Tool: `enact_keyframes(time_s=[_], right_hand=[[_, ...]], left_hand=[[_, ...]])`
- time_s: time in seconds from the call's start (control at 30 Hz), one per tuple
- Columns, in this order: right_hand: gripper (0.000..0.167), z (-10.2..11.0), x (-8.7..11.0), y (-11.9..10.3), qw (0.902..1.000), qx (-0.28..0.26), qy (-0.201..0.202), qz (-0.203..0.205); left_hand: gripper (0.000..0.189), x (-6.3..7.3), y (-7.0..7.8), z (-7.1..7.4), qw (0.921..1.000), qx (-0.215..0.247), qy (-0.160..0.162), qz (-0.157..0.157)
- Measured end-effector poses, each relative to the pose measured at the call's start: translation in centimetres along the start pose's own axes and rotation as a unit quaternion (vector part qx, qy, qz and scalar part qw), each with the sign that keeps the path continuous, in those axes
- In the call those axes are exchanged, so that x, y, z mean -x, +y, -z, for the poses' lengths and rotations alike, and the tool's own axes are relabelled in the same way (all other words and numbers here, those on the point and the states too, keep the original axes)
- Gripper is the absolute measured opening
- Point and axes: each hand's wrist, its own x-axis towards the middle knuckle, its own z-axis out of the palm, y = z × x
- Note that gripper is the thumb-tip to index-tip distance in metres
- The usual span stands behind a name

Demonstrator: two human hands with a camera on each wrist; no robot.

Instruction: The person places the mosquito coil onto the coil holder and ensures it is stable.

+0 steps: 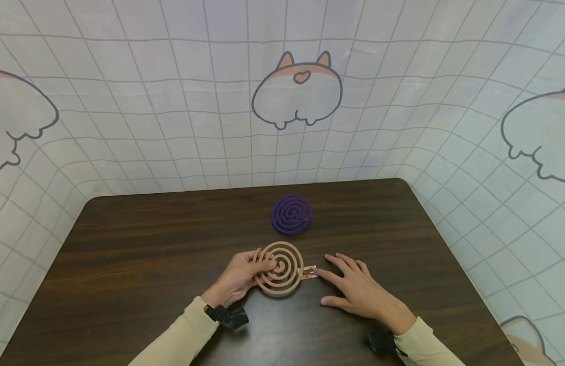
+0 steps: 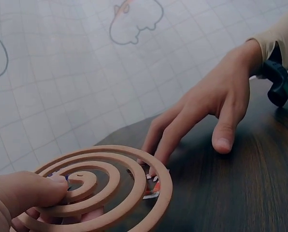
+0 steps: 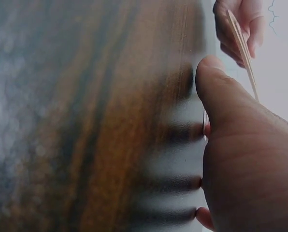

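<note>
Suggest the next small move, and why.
Probably have the right hand pinch the card: its index fingertip is at the card's right end, its thumb stands apart, and it grips nothing. The left hand is occupied holding the tan coil, which overlaps the card's other end in the head view.

I record a tan spiral coil [image 2: 91, 183], held tilted above the dark tabletop [image 1: 149, 264], its edge partly overlapping, in head view, a small multicoloured printed piece [image 1: 308, 273].
</note>
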Motion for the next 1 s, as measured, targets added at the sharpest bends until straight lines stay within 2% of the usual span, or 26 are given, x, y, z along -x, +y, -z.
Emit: enact_keyframes(time_s=[0.27,0.47,0.67,1.0], right_hand=[[0.068,0.1,0.2,-0.1,1.0,0.002,0.005,0.003],[0.069,0.1,0.1,-0.1,1.0,0.005,0.004,0.0],[0.069,0.1,-0.1,-0.1,1.0,0.001,0.0,-0.001],[0.068,0.0,0.0,-0.1,0.9999,-0.01,-0.009,-0.008]], left_hand=[[0.034,-0.6,-0.5,-0.4,1.0,0.003,-0.007,-0.005],[0.04,-0.8,-0.5,-0.8,0.9999,0.006,-0.014,-0.004],[0.045,-1.0,-0.5,-1.2,1.0,-0.002,-0.008,-0.003],[0.043,-1.4,-1.0,-1.9,0.9999,-0.009,-0.011,-0.007]])
